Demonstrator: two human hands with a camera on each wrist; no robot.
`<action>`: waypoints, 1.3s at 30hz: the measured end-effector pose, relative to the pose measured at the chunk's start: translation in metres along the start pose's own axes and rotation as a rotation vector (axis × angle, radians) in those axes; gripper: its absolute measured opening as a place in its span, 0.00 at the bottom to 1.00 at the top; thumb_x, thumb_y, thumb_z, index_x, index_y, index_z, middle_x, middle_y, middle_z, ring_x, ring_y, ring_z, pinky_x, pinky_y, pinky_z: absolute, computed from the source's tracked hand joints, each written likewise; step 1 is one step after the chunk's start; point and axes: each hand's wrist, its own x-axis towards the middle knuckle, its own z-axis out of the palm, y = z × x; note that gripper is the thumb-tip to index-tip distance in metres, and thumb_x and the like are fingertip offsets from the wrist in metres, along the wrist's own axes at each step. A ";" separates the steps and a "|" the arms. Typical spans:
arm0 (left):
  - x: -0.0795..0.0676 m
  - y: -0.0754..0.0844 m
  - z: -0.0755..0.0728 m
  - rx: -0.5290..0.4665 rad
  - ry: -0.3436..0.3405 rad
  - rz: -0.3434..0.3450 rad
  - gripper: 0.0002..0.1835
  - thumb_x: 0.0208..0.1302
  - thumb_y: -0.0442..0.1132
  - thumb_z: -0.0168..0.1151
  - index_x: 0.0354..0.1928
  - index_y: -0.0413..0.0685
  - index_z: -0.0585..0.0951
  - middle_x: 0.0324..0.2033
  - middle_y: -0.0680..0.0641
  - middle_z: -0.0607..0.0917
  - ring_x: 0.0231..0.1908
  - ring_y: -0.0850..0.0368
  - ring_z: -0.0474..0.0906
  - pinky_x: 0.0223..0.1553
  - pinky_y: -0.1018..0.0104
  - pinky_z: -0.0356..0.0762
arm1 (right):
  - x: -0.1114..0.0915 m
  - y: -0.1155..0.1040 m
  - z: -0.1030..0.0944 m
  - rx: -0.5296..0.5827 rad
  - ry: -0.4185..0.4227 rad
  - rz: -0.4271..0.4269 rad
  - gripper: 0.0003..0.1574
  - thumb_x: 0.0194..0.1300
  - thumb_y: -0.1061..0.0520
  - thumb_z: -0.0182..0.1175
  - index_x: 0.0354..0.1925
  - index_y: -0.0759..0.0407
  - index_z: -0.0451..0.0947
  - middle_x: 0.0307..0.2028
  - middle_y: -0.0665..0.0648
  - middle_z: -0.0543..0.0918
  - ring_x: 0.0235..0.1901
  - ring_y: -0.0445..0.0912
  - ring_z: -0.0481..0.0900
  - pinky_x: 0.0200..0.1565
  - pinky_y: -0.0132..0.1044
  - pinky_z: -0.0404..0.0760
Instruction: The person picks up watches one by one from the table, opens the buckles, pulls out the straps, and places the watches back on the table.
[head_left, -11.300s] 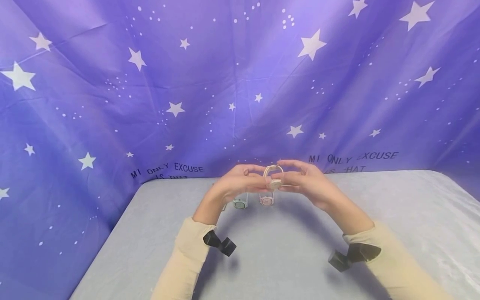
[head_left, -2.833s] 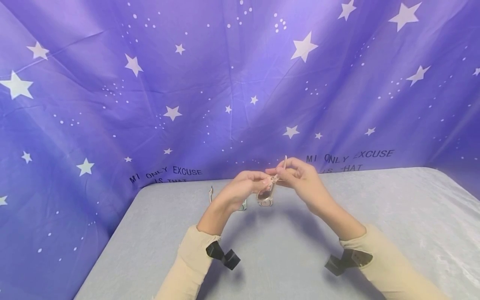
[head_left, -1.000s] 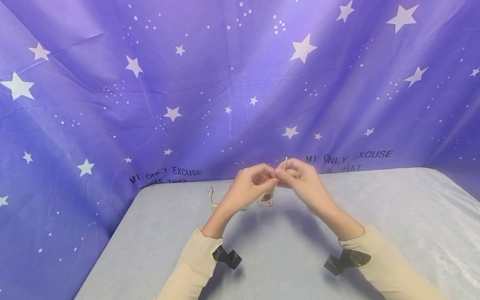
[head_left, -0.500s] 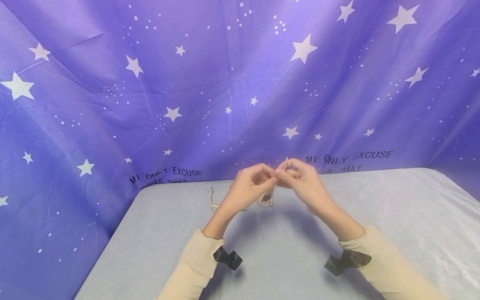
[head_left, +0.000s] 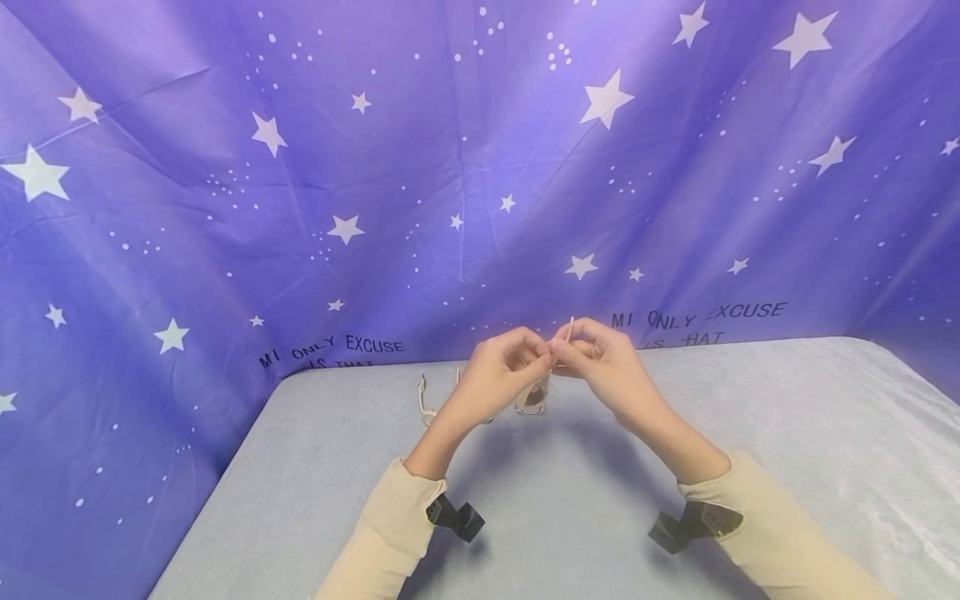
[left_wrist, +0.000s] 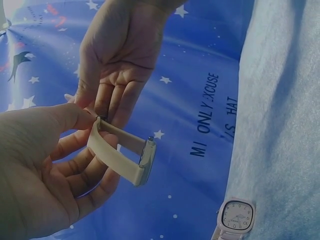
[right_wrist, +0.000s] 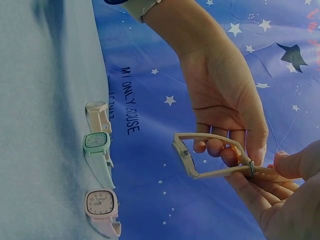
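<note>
A cream wristwatch (right_wrist: 212, 173) hangs between both hands, its strap looped round to a metal buckle (right_wrist: 251, 168). My left hand (head_left: 495, 371) pinches the strap at the buckle between thumb and index finger. My right hand (head_left: 609, 367) pinches the strap's free end (right_wrist: 270, 175), which sticks up past its fingers in the head view. The watch case (left_wrist: 146, 162) dangles on the far side of the loop, seen edge-on in the left wrist view. In the head view the hands hide most of this watch.
On the grey cloth-covered table (head_left: 570, 517), a pink watch (right_wrist: 101, 204), a mint-green watch (right_wrist: 96, 141) and a beige watch (right_wrist: 97, 112) stand in a row beyond the hands. A purple starry curtain (head_left: 420, 150) hangs behind the table.
Earlier, both hands held the watch with its face towards the head camera; now they meet at the buckle and the strap tip points up. Over the last second the hands barely move.
</note>
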 end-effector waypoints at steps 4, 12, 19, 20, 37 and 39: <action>0.000 0.000 0.000 -0.007 -0.009 -0.001 0.03 0.70 0.39 0.63 0.41 0.49 0.84 0.34 0.50 0.88 0.30 0.62 0.81 0.37 0.68 0.81 | 0.000 0.000 0.000 -0.013 0.007 0.001 0.12 0.74 0.63 0.58 0.47 0.73 0.75 0.40 0.54 0.87 0.40 0.36 0.88 0.51 0.38 0.87; 0.000 0.000 0.000 -0.018 -0.022 -0.001 0.04 0.70 0.39 0.64 0.41 0.49 0.85 0.35 0.49 0.89 0.29 0.62 0.81 0.35 0.68 0.82 | 0.001 0.002 0.000 -0.038 0.022 -0.004 0.12 0.74 0.62 0.58 0.47 0.74 0.75 0.44 0.61 0.86 0.41 0.36 0.88 0.51 0.39 0.87; -0.001 0.000 0.000 -0.011 -0.027 0.002 0.04 0.70 0.39 0.64 0.42 0.48 0.85 0.35 0.48 0.89 0.29 0.63 0.82 0.35 0.69 0.82 | 0.000 0.002 0.000 -0.060 0.022 0.003 0.14 0.74 0.60 0.59 0.48 0.73 0.76 0.45 0.64 0.87 0.41 0.36 0.88 0.52 0.39 0.87; -0.001 0.000 0.000 -0.009 -0.027 0.002 0.04 0.70 0.39 0.64 0.42 0.48 0.85 0.35 0.48 0.89 0.29 0.63 0.82 0.35 0.69 0.82 | 0.000 0.002 0.000 -0.059 0.021 0.004 0.14 0.74 0.60 0.59 0.48 0.73 0.76 0.45 0.64 0.87 0.41 0.36 0.88 0.52 0.39 0.87; -0.003 0.000 -0.001 -0.021 -0.043 -0.032 0.03 0.69 0.38 0.63 0.41 0.48 0.83 0.32 0.48 0.88 0.29 0.62 0.80 0.34 0.69 0.79 | -0.001 0.001 0.001 -0.077 0.015 0.012 0.14 0.74 0.59 0.59 0.48 0.72 0.76 0.47 0.67 0.87 0.40 0.36 0.88 0.50 0.38 0.88; -0.003 0.001 -0.001 -0.022 -0.039 -0.038 0.03 0.69 0.38 0.63 0.40 0.48 0.83 0.32 0.49 0.88 0.29 0.62 0.79 0.33 0.70 0.79 | -0.001 0.000 0.001 -0.082 0.015 0.014 0.14 0.74 0.59 0.59 0.48 0.72 0.76 0.48 0.67 0.87 0.40 0.36 0.88 0.50 0.38 0.87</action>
